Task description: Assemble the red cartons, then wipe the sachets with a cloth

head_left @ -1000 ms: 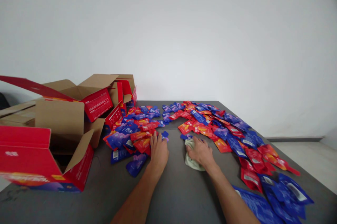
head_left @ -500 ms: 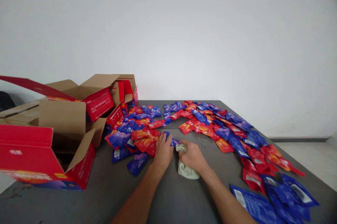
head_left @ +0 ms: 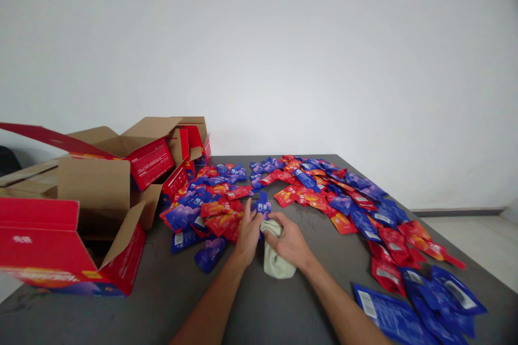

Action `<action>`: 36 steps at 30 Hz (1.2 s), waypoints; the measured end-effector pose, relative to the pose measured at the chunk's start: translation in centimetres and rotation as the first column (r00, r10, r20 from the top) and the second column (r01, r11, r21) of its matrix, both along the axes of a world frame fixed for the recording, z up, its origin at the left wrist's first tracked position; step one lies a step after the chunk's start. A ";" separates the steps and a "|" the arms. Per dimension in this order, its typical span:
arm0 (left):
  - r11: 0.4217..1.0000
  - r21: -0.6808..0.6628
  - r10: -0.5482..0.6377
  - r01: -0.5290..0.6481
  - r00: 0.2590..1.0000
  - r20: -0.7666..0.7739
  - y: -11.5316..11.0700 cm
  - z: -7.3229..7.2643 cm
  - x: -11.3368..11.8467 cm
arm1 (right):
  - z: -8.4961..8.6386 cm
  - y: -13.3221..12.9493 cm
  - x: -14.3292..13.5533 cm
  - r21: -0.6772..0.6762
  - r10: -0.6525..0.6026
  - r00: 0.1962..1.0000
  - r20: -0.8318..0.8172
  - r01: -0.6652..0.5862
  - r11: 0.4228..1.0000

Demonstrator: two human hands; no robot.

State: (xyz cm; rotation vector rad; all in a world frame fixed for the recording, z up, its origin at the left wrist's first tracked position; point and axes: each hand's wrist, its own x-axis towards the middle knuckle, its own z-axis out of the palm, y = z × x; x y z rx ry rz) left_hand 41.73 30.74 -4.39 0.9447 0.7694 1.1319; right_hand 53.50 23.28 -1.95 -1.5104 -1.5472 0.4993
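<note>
A small blue pouch (head_left: pixel 263 204) with white characters stands tilted up between my hands, its printed face toward me. My left hand (head_left: pixel 248 234) grips its lower left edge, with the index finger pointing upward. My right hand (head_left: pixel 289 241) is closed around a bunched pale green cloth (head_left: pixel 277 265), and the cloth touches the pouch's lower part. Much of the pouch's bottom is hidden by the cloth and fingers. Just left of my left hand lies a heap of red and blue pouches (head_left: pixel 218 207).
Open red cardboard boxes (head_left: pixel 109 275) stand along the left of the dark table (head_left: pixel 162 312). A long spread of red and blue pouches (head_left: pixel 311 180) curves along the right side. Larger blue pouches (head_left: pixel 388 307) lie at the near right, and a white wall rises behind.
The blue pouch has been lifted from lying low under my left hand to a tilted-up position. My right hand and the cloth have shifted slightly left, closer to my left hand.
</note>
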 end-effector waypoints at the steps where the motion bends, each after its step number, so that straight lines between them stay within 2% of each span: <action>1: 1.000 -0.021 0.012 -0.011 0.999 0.036 0.0 0.1 0.1 | -0.1 0.0 -0.1 0.026 -0.003 1.000 0.012 0.002 1.000; 3: 0.998 -0.054 0.013 -0.007 0.995 0.094 -0.1 0.3 0.2 | -0.2 0.1 -0.2 0.106 -0.026 0.997 0.073 0.018 0.994; 7: 0.991 -0.042 -0.119 0.127 0.981 0.150 -0.4 0.7 -0.1 | -0.5 0.5 0.1 0.242 -0.095 0.979 0.180 0.049 0.969; 13: 0.931 -0.003 -0.363 0.366 0.924 0.119 -1.2 0.8 -0.1 | -0.2 1.0 2.5 0.327 -0.347 0.927 0.142 0.287 0.901; 16: 0.917 -0.006 -0.395 0.400 0.908 0.138 -1.6 1.0 0.1 | 0.0 1.0 3.1 0.361 -0.366 0.920 0.141 0.297 0.884; 19: 0.925 -0.041 -0.363 0.377 0.912 0.190 -1.7 1.3 0.1 | 0.0 0.7 2.3 0.352 -0.252 0.951 0.179 0.178 0.919; 22: 0.931 -0.080 -0.325 0.356 0.908 0.263 -1.4 1.7 0.0 | 0.0 0.3 0.6 0.268 -0.010 0.965 0.263 -0.063 0.961; 24: 0.941 -0.103 -0.281 0.322 0.915 0.290 -1.1 1.9 0.0 | 0.0 0.1 -0.5 0.220 0.114 0.949 0.293 -0.183 0.958; 26: 0.956 -0.108 -0.230 0.271 0.928 0.291 -0.9 1.8 0.1 | 0.1 -0.1 -1.1 0.205 0.157 0.946 0.284 -0.220 0.954; 29: 0.977 -0.047 -0.190 0.207 0.952 0.242 -0.7 1.3 0.2 | 0.2 -0.1 -1.1 0.216 0.105 0.966 0.238 -0.158 0.964; 33: 0.989 0.072 -0.132 0.127 0.988 0.077 -0.3 0.7 -0.2 | 0.2 0.2 0.0 0.252 -0.098 0.981 0.165 0.054 0.966; 36: 0.998 0.059 -0.003 0.004 1.000 -0.014 0.1 0.6 -0.7 | 0.1 0.5 0.8 0.256 -0.244 0.963 0.114 0.209 0.944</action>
